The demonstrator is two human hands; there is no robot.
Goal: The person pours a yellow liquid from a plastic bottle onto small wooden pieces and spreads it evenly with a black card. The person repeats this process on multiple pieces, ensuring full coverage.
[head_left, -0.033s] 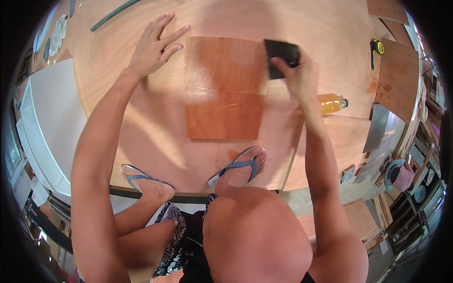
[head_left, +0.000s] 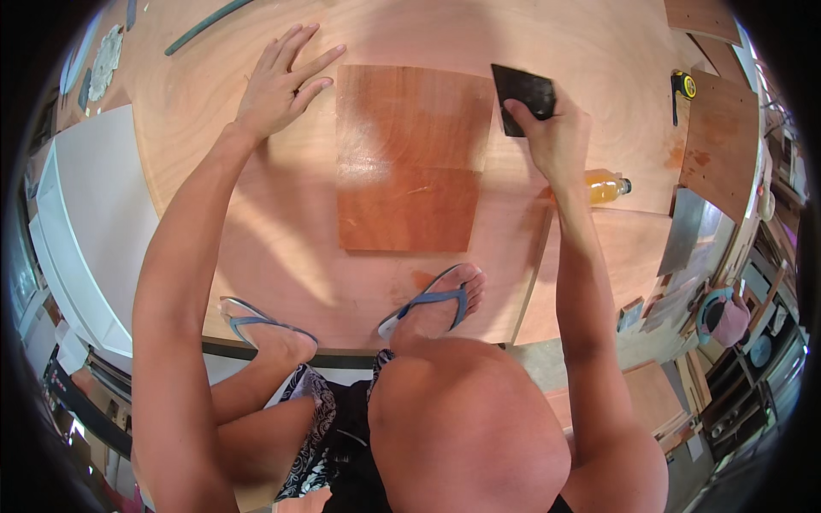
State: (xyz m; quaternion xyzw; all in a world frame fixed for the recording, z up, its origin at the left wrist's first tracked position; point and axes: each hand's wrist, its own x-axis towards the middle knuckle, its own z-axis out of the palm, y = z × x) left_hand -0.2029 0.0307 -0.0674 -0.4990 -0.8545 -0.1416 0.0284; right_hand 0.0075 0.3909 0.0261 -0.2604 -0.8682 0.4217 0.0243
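Observation:
A reddish-brown wooden board (head_left: 410, 184) lies on a larger pale plywood sheet (head_left: 282, 192); a glossy patch shows near its left edge, and its lower part is darker. My left hand (head_left: 286, 81) is open, fingers spread, flat on the plywood just left of the board's upper corner. My right hand (head_left: 552, 128) is closed on a flat, square black pad (head_left: 523, 92), with the thumb on its near face. The pad is just off the board's upper right edge. Past my right wrist, a clear bottle of orange liquid (head_left: 605, 186) lies on its side.
A yellow and black tape measure (head_left: 682, 84) is at the right, near a stained wooden panel (head_left: 723, 145). A dark rod (head_left: 205, 27) lies at the far left. My sandalled feet (head_left: 440, 299) rest along the plywood's near edge. A white panel (head_left: 94, 188) stands at left.
My right hand has moved slightly right with the black pad, away from the board's edge, and the pad has tilted. My left hand stays in place.

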